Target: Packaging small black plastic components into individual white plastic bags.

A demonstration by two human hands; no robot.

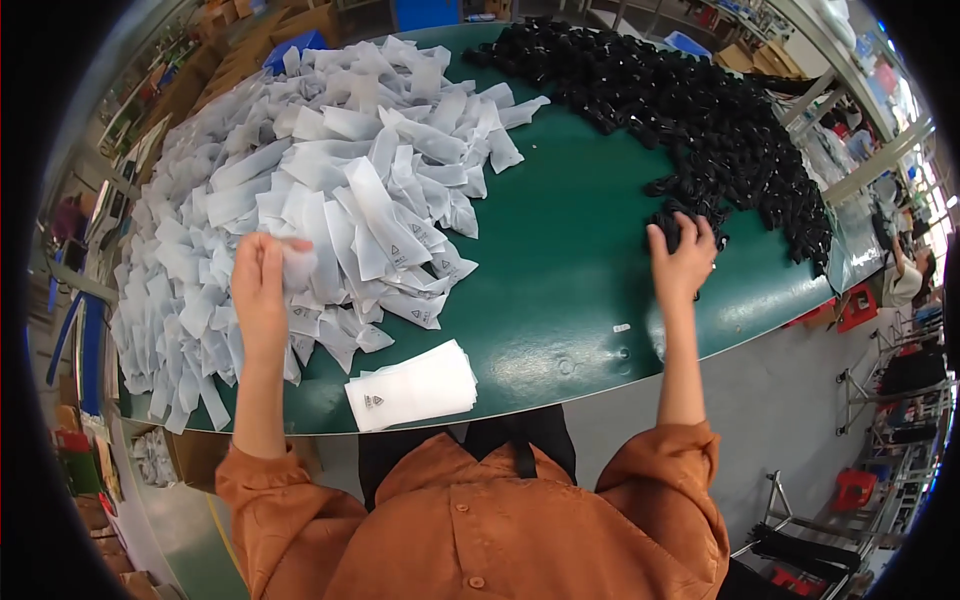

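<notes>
My left hand [262, 280] is over the large heap of white translucent bags [250, 200] on the left, its thumb apart from the fingers. A blurred bag [300, 268] lies just beside the thumb; I see no firm grip on it. On the right, my right hand [685, 262] reaches to the near edge of a pile of small black coiled bundles, perhaps cables [740, 140]. Its fingers are spread around one black bundle [664, 222], partly hiding it. A flat stack of white bags [415, 388] lies at the table's near edge, between my forearms.
The green table [560, 270] has a curved near edge in front of my body. A small white label [621, 328] lies on it. Blue bins and cardboard boxes [770, 58] stand beyond the far side. Racks and a seated person [905, 275] are at the right.
</notes>
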